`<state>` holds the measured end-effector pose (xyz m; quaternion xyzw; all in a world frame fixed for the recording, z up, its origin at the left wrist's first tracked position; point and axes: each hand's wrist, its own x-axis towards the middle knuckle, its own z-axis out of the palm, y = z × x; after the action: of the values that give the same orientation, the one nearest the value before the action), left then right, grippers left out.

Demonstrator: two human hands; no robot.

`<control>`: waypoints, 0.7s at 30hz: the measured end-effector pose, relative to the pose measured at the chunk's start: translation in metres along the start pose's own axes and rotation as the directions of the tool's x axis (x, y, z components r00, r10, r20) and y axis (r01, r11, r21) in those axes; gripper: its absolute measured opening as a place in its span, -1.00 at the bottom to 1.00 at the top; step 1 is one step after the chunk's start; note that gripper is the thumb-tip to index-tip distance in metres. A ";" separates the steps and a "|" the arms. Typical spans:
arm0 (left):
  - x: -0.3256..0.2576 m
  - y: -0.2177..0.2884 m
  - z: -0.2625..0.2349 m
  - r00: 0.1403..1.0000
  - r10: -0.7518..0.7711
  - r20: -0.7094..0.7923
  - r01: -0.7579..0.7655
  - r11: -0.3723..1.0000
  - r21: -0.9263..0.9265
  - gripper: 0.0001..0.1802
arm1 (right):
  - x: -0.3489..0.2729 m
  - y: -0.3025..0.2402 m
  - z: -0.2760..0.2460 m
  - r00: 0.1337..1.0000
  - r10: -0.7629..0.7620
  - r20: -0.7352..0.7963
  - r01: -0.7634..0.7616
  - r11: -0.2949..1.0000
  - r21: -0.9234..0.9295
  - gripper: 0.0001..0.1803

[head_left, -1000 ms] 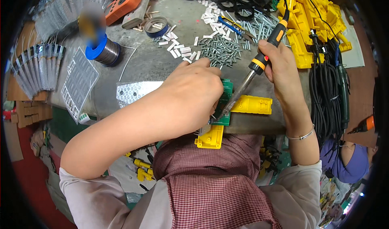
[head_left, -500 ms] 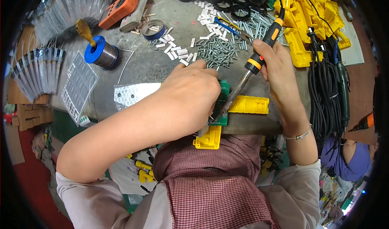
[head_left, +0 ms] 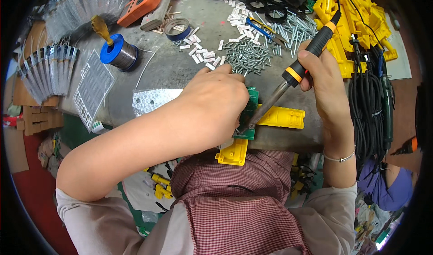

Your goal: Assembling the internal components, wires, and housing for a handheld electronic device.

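Note:
In my right hand (head_left: 322,72) is a black and orange soldering iron (head_left: 311,52), its metal shaft slanting down and left. The tip meets the lower part of a green circuit board (head_left: 249,131) at the table's front edge. Over the board's left side my left hand (head_left: 216,106) is closed, knuckles up; its fingertips and whatever they pinch are hidden. A yellow plastic housing piece (head_left: 282,117) reaches out from the board's right side. Another yellow housing piece (head_left: 232,153) sticks out below the board, over the table edge.
Behind my hands lie a heap of screws (head_left: 248,56), small white pieces (head_left: 203,54) and blue-handled pliers (head_left: 264,29). A solder spool (head_left: 119,54) stands at left. Yellow housings (head_left: 352,25) and black cables (head_left: 367,106) crowd the right. Bubble wrap (head_left: 155,100) lies by my left forearm.
The whole view has shifted slightly, with the table things now a little further right. Both hands keep nearly the same pose, and the iron's tip stays at the board.

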<state>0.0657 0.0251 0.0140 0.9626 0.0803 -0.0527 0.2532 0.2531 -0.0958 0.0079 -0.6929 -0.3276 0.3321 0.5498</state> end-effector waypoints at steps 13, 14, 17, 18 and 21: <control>0.000 0.000 -0.001 1.000 -0.005 0.001 0.005 1.000 0.006 -0.95 | 0.003 0.007 -0.006 0.998 0.008 0.055 -0.012 0.997 0.079 -0.80; 0.000 0.000 -0.001 1.000 -0.005 0.000 0.005 1.000 0.005 -0.95 | 0.003 0.006 -0.006 0.998 0.008 0.055 -0.012 0.997 0.077 -0.80; 0.000 0.000 -0.001 1.000 0.000 0.003 0.000 1.000 0.009 -0.95 | 0.002 0.006 -0.006 0.998 -0.006 0.062 0.000 0.997 0.082 -0.81; 0.001 0.001 -0.001 1.000 -0.008 0.010 0.008 1.000 0.015 -0.95 | 0.002 0.005 -0.006 0.999 0.000 0.042 -0.003 0.997 0.075 -0.82; 0.001 0.002 -0.001 1.000 -0.020 0.012 0.020 0.999 0.026 -0.95 | 0.000 0.005 -0.006 1.000 0.002 0.005 -0.002 0.999 0.036 -0.79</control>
<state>0.0672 0.0240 0.0157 0.9646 0.0878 -0.0624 0.2408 0.2588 -0.1003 0.0039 -0.6822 -0.3222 0.3405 0.5611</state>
